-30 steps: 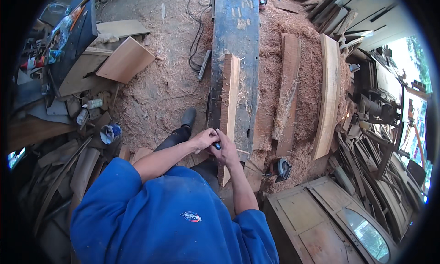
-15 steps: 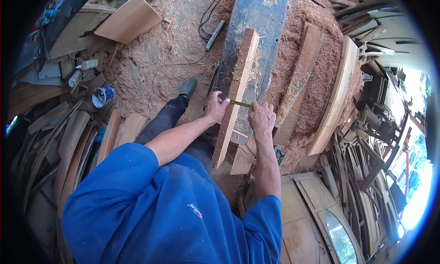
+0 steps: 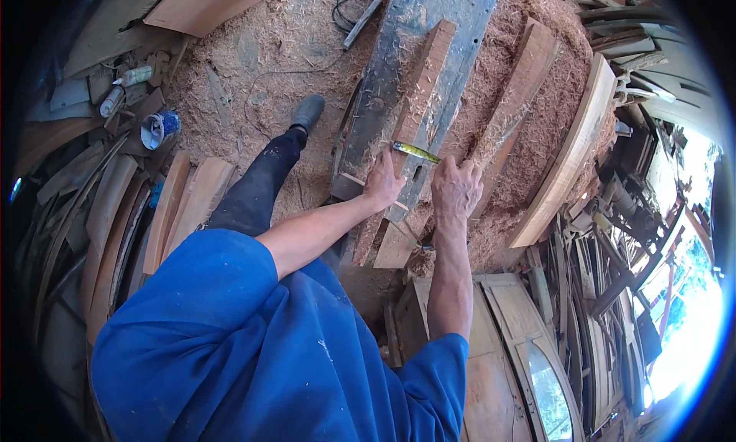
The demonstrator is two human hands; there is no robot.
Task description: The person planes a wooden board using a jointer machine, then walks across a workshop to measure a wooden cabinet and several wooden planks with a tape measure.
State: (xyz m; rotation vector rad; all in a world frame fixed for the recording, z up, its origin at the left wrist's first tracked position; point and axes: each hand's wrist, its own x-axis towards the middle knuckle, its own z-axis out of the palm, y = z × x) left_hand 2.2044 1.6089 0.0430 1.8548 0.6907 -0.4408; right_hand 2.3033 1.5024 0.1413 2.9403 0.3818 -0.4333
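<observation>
A reddish-brown wooden beam lies lengthwise along a dark, worn workbench, its broad rough face up. My left hand is closed over the near half of this beam, fingers bent round it. Just beyond those fingers, the yellow blade of a tape measure crosses the beam, its free end over the left edge. My right hand grips the tape measure to the right of the beam; the case is hidden inside the fist.
Wood shavings cover the floor. Right of the bench lie a brown plank and a paler, curved plank. A blue-and-white can stands left among scrap boards. A wooden door with a glass pane is at the lower right.
The beam now shows its broad face upward instead of its narrow pale edge. My left hand has left the tape's end and lies on the beam. The tape blade is tilted, more of it showing.
</observation>
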